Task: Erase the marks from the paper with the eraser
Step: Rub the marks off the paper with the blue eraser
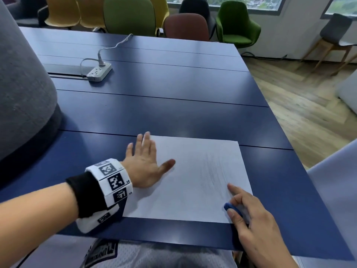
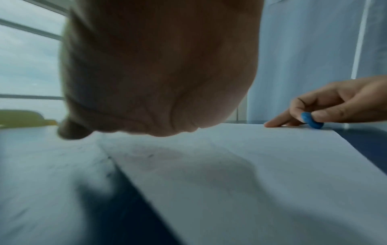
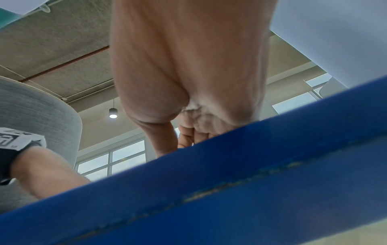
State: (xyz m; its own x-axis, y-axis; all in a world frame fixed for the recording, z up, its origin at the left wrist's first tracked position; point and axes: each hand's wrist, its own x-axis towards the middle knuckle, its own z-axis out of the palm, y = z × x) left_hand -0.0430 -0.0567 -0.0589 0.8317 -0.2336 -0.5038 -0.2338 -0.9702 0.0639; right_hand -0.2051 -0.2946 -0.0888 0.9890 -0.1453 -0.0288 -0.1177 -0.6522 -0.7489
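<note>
Under the right hand [image 1: 257, 219], the eraser [image 1: 230, 208] shows only partly.

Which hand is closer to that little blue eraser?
Right. The right hand pinches the small blue eraser at the white paper's near right corner; the left hand lies flat across the sheet's left edge.

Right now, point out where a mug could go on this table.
Free: the blue table between the paper and the power strip, and the strip right of the paper. Crowded: the left hand presses the paper's left edge; the right hand pinches the eraser near-right.
</note>
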